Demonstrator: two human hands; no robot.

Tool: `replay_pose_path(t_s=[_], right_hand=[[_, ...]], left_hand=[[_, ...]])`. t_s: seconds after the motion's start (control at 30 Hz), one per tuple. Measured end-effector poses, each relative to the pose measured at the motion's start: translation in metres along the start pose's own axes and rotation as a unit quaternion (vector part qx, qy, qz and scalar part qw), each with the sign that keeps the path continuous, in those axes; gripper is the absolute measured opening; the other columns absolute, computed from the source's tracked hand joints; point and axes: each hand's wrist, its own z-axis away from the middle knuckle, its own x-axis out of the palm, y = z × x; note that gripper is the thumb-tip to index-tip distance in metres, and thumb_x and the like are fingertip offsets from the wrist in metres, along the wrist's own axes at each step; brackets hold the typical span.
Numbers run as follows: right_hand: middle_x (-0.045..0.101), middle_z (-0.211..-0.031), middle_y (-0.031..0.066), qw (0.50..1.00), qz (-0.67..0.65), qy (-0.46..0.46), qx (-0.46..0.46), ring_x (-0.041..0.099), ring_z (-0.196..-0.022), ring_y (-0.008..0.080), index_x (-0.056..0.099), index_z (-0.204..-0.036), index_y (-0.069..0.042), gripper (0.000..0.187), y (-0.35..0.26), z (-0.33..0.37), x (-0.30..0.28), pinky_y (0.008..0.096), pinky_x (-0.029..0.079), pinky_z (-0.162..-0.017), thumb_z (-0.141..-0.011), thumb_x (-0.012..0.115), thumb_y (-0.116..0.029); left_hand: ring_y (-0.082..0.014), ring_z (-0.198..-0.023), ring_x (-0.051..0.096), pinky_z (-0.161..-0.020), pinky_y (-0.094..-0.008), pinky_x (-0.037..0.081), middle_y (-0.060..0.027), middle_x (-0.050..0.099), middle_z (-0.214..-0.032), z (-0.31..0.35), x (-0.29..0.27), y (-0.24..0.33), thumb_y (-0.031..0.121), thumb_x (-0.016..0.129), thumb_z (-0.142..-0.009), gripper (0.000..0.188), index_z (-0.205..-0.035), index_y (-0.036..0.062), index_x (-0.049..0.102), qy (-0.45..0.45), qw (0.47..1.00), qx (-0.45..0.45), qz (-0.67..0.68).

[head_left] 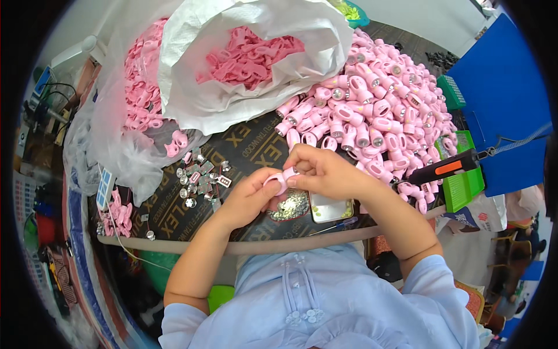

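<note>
Near the table's front edge, my left hand (249, 199) is closed around a small pink flashlight (277, 181) with a loop handle. Thumb and fingers of my right hand (324, 168) pinch the flashlight's head end. Just below my hands lies a heap of small shiny silver pieces (292, 206). A phone-like flat thing with a pale face (331, 210) sits right of that heap, under my right forearm. To the left of my hands are loose reflector cups and small circuit parts (200, 180).
A large pile of pink flashlights (378, 119) covers the right back. Behind stands a white sack (192, 99) of pink parts (256, 58). A black-and-orange power screwdriver (444, 168) hangs on a coiled cord at right, beside green trays (463, 189). A thin screwdriver (344, 224) lies near the edge.
</note>
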Motion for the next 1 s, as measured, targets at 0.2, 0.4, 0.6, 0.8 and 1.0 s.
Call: replay_pose_path(t_s=[0.2, 0.4, 0.6, 0.8, 1.0], right_hand=[[0.065, -0.087, 0.0122, 0.827, 0.260, 0.499, -0.008, 0.063, -0.074, 0.0215, 0.055, -0.112, -0.003, 0.033, -0.029, 0.005, -0.081, 0.0356, 0.050, -0.066, -0.092, 0.071, -0.024], [0.070, -0.109, 0.0262, 0.645, 0.450, 0.603, 0.134, 0.068, -0.102, 0.0430, 0.054, -0.122, 0.000, 0.051, -0.026, 0.000, -0.148, 0.0509, 0.052, -0.085, -0.093, 0.066, -0.041], [0.065, -0.077, 0.0133, 0.799, 0.395, 0.454, -0.016, 0.063, -0.069, 0.0290, 0.067, -0.103, -0.001, 0.029, -0.023, 0.010, -0.086, 0.0389, 0.050, -0.066, -0.086, 0.074, -0.024], [0.068, -0.073, 0.0130, 0.892, 0.424, 0.077, 0.137, 0.066, -0.066, 0.0239, 0.070, -0.089, 0.000, 0.023, -0.005, 0.047, -0.021, 0.0364, 0.051, -0.062, -0.079, 0.079, -0.018], [0.071, -0.090, 0.0218, 0.909, 0.386, 0.122, 0.100, 0.069, -0.085, 0.0395, 0.071, -0.099, -0.003, 0.018, 0.022, 0.048, 0.021, 0.0502, 0.054, -0.077, -0.087, 0.067, -0.017]], left_hand=[[-0.0110, -0.089, 0.060, -0.083, -0.0258, 0.049, -0.0080, 0.067, -0.113, 0.015, -0.020, -0.017, 0.016, 0.053, -0.104, 0.038, -0.140, 0.0034, 0.048, 0.160, 0.980, 0.111, -0.048], [-0.0098, -0.091, 0.064, -0.078, -0.0246, 0.052, -0.0092, 0.071, -0.105, 0.022, -0.029, -0.016, 0.005, 0.062, -0.096, 0.024, -0.120, 0.0010, 0.064, 0.270, 0.930, 0.155, -0.195], [-0.0337, -0.094, 0.063, -0.085, -0.0397, 0.050, -0.0134, 0.069, -0.102, 0.058, -0.046, -0.010, 0.001, 0.071, -0.082, 0.028, -0.109, 0.0030, 0.067, 0.343, 0.796, 0.171, -0.468], [-0.0369, -0.104, 0.057, -0.090, -0.0443, 0.048, -0.0145, 0.064, -0.114, 0.078, -0.058, -0.010, 0.003, 0.078, -0.074, 0.040, -0.113, 0.0043, 0.066, 0.336, 0.759, 0.110, -0.547], [-0.0340, -0.100, 0.057, -0.086, -0.0415, 0.048, -0.0121, 0.063, -0.107, 0.049, -0.051, -0.009, -0.001, 0.071, -0.079, 0.034, -0.112, 0.0054, 0.067, 0.323, 0.736, 0.189, -0.564]])
